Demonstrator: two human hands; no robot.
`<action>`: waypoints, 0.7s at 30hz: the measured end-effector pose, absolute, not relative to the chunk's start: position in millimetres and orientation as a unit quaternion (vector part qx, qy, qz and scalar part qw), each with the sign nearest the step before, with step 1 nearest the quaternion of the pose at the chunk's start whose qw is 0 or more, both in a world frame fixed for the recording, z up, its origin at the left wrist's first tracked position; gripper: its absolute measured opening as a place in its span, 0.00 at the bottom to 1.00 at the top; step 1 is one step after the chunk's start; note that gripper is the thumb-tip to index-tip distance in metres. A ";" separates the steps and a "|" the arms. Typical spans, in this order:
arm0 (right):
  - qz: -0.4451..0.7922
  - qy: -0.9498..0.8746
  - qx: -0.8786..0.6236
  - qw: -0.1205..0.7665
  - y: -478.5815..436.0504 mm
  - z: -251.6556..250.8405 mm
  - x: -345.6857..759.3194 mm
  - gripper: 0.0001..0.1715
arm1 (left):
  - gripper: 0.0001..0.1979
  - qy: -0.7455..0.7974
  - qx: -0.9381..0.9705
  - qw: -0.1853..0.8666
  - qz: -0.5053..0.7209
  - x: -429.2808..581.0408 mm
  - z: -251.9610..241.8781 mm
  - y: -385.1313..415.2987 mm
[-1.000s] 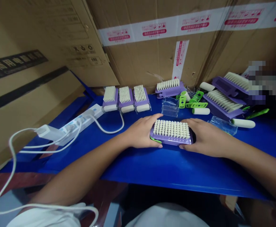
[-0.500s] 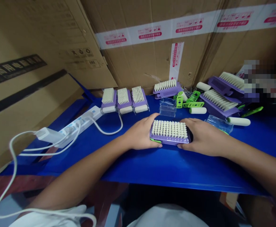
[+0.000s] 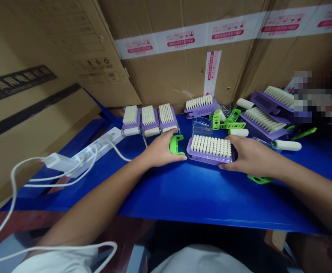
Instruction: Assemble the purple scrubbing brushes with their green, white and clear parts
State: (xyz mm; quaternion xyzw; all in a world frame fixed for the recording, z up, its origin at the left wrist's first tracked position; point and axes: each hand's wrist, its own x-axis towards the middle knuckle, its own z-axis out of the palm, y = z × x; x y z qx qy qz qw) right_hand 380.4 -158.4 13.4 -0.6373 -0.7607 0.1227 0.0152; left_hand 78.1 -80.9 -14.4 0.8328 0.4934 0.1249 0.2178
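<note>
My left hand grips a green plastic clip between thumb and fingers, just left of the purple brush. Wrapped round the right end of that purple brush, my right hand holds it with its white bristles facing up. A gap separates the clip from the brush. Behind the brush lies a clear plastic piece. Another green piece rests on the blue surface beneath my right wrist, partly hidden.
Three purple brushes with white rollers stand in a row at the back. A power strip with white cables lies left. More brushes, green parts and rollers are piled back right, before cardboard.
My left hand has moved left and slightly up, away from the brush, with the green clip in it. The brush in my right hand has shifted slightly right and up.
</note>
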 end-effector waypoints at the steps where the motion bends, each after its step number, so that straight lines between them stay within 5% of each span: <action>1: 0.131 -0.764 -0.631 0.017 -157.3 13.2 381.6 0.31 | 0.54 0.484 0.840 0.215 0.122 77.2 -14.7 -78.6; 5: 0.151 -0.775 -0.613 0.028 -157.6 11.6 381.8 0.32 | 0.46 0.444 0.861 0.219 0.121 77.3 -16.9 -76.7; 21: 0.151 -0.778 -0.609 0.029 -156.5 10.2 380.5 0.34 | 0.48 0.399 0.865 0.273 0.134 72.8 -15.5 -75.2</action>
